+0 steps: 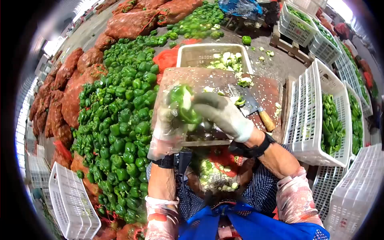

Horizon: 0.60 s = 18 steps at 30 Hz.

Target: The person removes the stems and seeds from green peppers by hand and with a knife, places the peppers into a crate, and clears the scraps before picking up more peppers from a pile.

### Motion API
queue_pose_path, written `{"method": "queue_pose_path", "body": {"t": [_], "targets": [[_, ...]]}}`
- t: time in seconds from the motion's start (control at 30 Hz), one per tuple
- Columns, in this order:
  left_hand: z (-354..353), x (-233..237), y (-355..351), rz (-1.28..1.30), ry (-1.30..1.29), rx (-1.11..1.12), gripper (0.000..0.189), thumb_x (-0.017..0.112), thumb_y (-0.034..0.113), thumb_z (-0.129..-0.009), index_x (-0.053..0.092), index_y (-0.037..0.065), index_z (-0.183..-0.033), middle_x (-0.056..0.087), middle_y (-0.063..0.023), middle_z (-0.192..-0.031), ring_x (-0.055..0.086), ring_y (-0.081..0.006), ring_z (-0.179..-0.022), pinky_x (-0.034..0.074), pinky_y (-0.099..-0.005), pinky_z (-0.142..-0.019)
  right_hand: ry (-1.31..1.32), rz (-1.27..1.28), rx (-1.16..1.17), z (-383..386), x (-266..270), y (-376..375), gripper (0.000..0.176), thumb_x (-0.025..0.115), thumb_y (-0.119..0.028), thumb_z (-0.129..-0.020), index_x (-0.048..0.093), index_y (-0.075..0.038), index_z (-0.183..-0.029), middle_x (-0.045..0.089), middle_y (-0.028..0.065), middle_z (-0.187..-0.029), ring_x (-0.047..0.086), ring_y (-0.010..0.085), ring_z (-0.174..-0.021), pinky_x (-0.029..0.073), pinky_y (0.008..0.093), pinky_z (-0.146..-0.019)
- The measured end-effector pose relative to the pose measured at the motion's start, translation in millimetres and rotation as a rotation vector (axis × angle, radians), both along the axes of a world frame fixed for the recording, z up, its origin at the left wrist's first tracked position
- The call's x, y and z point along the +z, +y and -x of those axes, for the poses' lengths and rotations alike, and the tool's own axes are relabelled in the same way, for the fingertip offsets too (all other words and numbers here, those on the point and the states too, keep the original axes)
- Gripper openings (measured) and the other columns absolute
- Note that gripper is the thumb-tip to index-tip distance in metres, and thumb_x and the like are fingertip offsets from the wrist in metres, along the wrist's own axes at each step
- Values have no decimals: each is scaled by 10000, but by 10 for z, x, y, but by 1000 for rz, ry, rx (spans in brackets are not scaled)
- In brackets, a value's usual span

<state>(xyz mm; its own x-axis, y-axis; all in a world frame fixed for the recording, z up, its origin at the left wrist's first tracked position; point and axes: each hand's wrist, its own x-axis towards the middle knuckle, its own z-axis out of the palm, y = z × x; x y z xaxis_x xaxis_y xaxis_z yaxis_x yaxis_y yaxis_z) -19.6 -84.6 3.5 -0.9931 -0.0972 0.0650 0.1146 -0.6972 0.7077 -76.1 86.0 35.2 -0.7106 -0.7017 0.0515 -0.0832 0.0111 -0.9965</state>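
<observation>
My left hand [166,124], in a pale glove with a clear plastic cover, is closed around a green bell pepper [185,105]. The pepper is cut open, with pale flesh showing. Beside it, my right hand [226,114], in a white and grey glove, has its fingers curled towards the cut side; they are blurred, and what they hold is hidden. Both hands are above a cutting board [176,80] strewn with seeds. A cleaver [256,108] with a wooden handle lies on the board's right side, near cut green scraps [239,101].
Loose green peppers [124,120] are heaped on the left, with red mesh sacks [76,92] behind. A white crate [180,56] holding pepper cores [228,62] stands beyond the board. White crates [304,108] line the right; another crate [74,204] is at lower left.
</observation>
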Motion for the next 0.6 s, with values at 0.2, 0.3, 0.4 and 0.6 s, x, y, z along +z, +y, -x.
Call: {"method": "queue_pose_path", "body": {"t": [0.2,0.3,0.4,0.6], "targets": [[31,140,217,460,-47,129,688,681,196,-764,393,69,-1377,542,-119,-1219,599,-166,-962,524,-280,-768,-459,228,-49,-2,-84,-33,356,643,-222,-893,554,0,-1157,607,33,-882,571,90,-650,472,231,-556],[14,156,299,343,-93,28,728,676,491,-797,446,48,-1328,577,-75,-1120,603,-173,-971,517,-306,-803,-242,75,-1,8,-6,1,425,666,-223,-864,536,6,-1197,613,46,-923,577,98,-691,480,230,-591],[11,49,209,355,-91,-53,846,626,636,-775,440,35,-1341,574,-96,-1157,598,-185,-995,508,-313,-834,-61,88,-2,-20,-141,-33,451,680,-240,-838,535,-21,-1205,615,40,-910,571,89,-716,480,225,-605],[-100,-21,291,355,-46,18,989,523,774,-753,413,17,-1380,604,-117,-1144,607,-198,-961,515,-314,-808,-160,32,174,-121,-71,-59,326,671,-242,-829,585,-27,-1058,631,46,-837,609,104,-693,507,255,-608]]}}
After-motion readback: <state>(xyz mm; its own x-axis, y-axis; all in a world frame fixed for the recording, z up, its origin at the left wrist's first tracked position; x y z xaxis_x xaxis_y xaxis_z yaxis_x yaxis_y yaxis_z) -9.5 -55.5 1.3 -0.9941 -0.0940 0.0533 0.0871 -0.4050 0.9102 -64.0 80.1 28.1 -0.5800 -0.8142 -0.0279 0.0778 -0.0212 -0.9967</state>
